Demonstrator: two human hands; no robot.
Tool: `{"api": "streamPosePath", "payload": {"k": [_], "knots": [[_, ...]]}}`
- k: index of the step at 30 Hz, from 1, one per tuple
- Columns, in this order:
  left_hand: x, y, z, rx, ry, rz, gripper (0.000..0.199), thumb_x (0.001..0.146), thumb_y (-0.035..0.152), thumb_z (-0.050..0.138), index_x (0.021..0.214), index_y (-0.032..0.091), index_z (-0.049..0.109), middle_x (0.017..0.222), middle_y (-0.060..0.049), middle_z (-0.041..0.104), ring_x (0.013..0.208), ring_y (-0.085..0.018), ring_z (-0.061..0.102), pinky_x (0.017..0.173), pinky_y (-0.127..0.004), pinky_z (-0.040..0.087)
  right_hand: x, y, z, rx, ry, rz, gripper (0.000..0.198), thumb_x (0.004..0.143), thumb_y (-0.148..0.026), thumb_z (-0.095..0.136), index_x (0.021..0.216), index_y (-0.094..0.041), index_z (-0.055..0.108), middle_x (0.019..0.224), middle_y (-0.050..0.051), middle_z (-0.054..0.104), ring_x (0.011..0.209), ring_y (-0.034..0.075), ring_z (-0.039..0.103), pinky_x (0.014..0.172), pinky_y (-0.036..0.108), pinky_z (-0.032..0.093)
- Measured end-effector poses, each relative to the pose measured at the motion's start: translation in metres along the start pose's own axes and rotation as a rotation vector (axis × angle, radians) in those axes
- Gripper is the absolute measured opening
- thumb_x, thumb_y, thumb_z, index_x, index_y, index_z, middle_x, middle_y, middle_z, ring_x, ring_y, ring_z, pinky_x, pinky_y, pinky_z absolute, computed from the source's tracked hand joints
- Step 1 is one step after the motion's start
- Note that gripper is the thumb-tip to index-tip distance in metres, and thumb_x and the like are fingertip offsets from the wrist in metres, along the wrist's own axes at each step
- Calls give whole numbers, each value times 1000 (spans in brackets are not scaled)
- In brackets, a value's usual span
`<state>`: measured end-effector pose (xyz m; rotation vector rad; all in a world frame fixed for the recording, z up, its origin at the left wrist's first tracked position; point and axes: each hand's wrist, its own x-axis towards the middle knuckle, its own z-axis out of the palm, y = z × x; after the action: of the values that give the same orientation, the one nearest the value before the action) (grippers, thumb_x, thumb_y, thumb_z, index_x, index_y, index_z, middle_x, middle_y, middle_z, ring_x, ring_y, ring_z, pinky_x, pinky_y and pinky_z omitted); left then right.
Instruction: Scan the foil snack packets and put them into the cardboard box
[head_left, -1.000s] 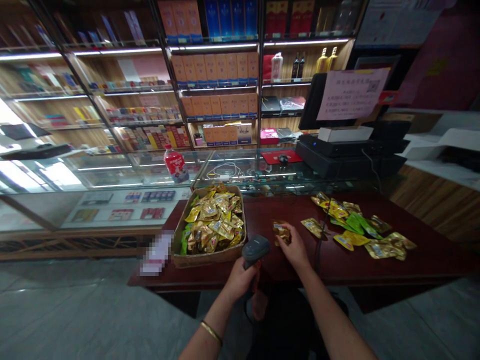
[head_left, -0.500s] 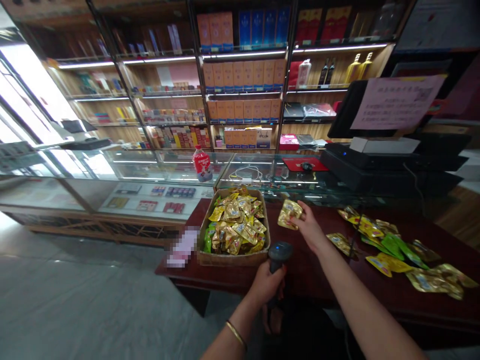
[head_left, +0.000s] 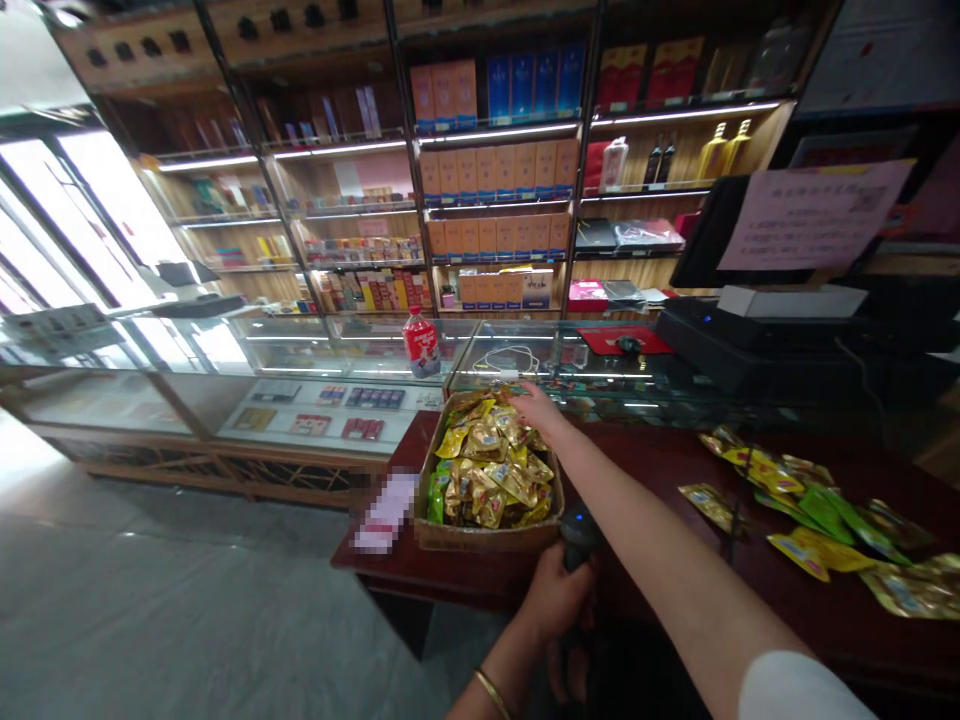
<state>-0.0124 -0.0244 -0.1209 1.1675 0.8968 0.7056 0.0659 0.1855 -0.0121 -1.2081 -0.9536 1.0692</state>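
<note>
My left hand (head_left: 556, 592) is wrapped round the handle of a dark barcode scanner (head_left: 578, 535), held upright in front of the table edge. My right hand (head_left: 534, 408) reaches over the far right corner of a cardboard box (head_left: 487, 538). Its fingers look stretched out at the packets, and no packet shows clearly in them. Gold, yellow and green foil snack packets (head_left: 487, 460) fill the box in a heap. More snack packets (head_left: 817, 510) lie loose on the right part of the dark red table (head_left: 637, 480).
A blurred-out pink sheet (head_left: 386, 512) lies left of the box. Behind stands a glass display counter (head_left: 360, 350) with a red-labelled bottle (head_left: 421, 342), a white cable (head_left: 506, 357) and a red mat (head_left: 626, 340). A monitor (head_left: 712, 230) with a paper sign rises at the right.
My right hand has moved left from above the table to the box; the gold packet it held is no longer distinct. My left hand still grips the scanner. The view has shifted slightly.
</note>
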Motion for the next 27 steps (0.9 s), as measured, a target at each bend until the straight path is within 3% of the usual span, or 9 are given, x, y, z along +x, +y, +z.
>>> {"api": "streamPosePath", "payload": {"k": [4, 8, 10, 12, 14, 18, 21, 24, 27], "knots": [[2, -2, -1, 18, 15, 38, 35, 79, 51, 68, 81, 18, 56, 50, 6, 53, 34, -9, 47, 34, -19, 38, -47, 31, -105, -353, 235, -83, 39, 86, -19, 60, 125, -15, 62, 133, 12, 64, 120, 21, 59, 113, 38, 41], [7, -6, -2, 19, -17, 58, 41, 79, 58, 67, 81, 19, 54, 51, 6, 54, 32, -9, 48, 31, -18, 36, -106, 58, -211, -630, 444, -87, 52, 86, -14, 49, 136, -1, 54, 151, 26, 46, 148, 31, 31, 124, 45, 15], [8, -7, -2, 31, -24, 60, 42, 80, 58, 67, 81, 19, 54, 52, 6, 55, 33, -10, 49, 31, -18, 37, -124, 70, -249, -920, 513, -34, 57, 89, -16, 46, 142, 2, 48, 151, 30, 44, 148, 37, 30, 122, 52, 17], [8, -7, -2, 33, -23, 61, 42, 80, 59, 66, 83, 19, 54, 52, 6, 56, 32, -10, 49, 30, -19, 38, -135, 80, -272, -1277, 546, 53, 58, 92, -19, 42, 147, 2, 44, 146, 32, 49, 141, 42, 42, 115, 58, 26], [9, -8, -2, 30, -10, 66, 42, 80, 59, 66, 84, 19, 54, 52, 6, 56, 31, -10, 49, 30, -19, 38, -140, 88, -280, -1517, 503, 121, 55, 95, -19, 39, 144, 4, 48, 137, 34, 56, 131, 44, 52, 108, 59, 33], [9, -6, 0, 48, 15, 68, 42, 78, 58, 68, 81, 19, 54, 51, 6, 56, 31, -10, 49, 29, -19, 37, -146, 96, -259, -1604, 315, 84, 48, 95, -16, 40, 137, -2, 60, 142, 30, 56, 130, 38, 55, 105, 49, 41], [7, -4, 0, 70, 10, 66, 43, 77, 59, 68, 80, 19, 54, 52, 5, 57, 31, -10, 49, 29, -19, 37, -150, 92, -236, -1579, 224, -11, 56, 89, -10, 47, 144, -7, 55, 157, 25, 42, 142, 34, 45, 111, 43, 38], [6, 0, -2, 76, 1, 50, 45, 77, 61, 67, 79, 19, 54, 51, 5, 57, 31, -11, 50, 29, -20, 37, -156, 78, -231, -1536, 181, -66, 64, 85, -9, 51, 149, -12, 51, 161, 20, 39, 150, 33, 34, 119, 48, 28], [5, 4, -3, 78, -3, 39, 46, 77, 62, 68, 80, 19, 54, 51, 5, 57, 32, -11, 49, 30, -20, 38, -165, 59, -247, -1508, 22, 72, 70, 85, -7, 50, 153, -19, 45, 161, 16, 41, 150, 32, 34, 119, 56, 25]]}}
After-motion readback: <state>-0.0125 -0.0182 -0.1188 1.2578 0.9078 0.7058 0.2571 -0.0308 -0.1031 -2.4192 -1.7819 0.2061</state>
